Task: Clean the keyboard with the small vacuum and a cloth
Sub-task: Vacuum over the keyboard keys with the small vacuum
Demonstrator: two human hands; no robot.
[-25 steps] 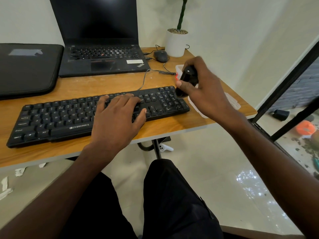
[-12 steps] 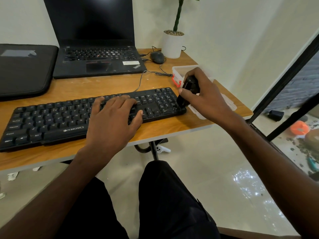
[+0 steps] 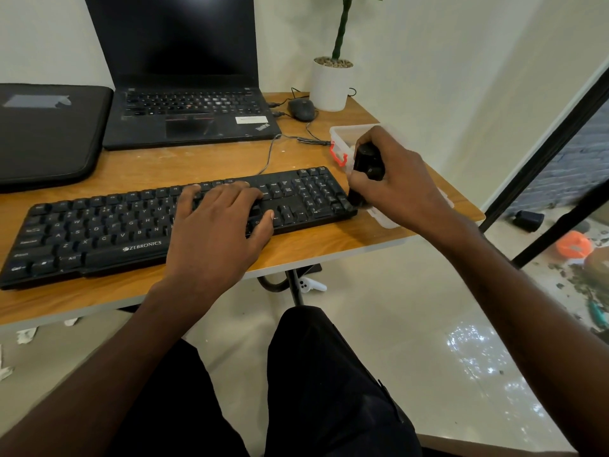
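A black Zebronics keyboard (image 3: pixel 99 232) lies across the front of the wooden desk (image 3: pixel 204 159). My left hand (image 3: pixel 217 232) rests flat on its middle keys, fingers spread and straight. My right hand (image 3: pixel 398 183) grips a small black vacuum (image 3: pixel 367 163) upright, its lower end touching the keyboard's right edge by the number pad. No cloth shows in the frame.
Behind the keyboard stands an open black laptop (image 3: pixel 188 107), with a black sleeve (image 3: pixel 46 133) to its left. A mouse (image 3: pixel 301 109), a white plant pot (image 3: pixel 330 84) and a clear plastic box with a red clasp (image 3: pixel 342 140) sit at the back right. The desk edge is close on the right.
My right hand has lowered the vacuum from just past the keyboard's far right corner down onto its right edge. My left hand stays on the keys.
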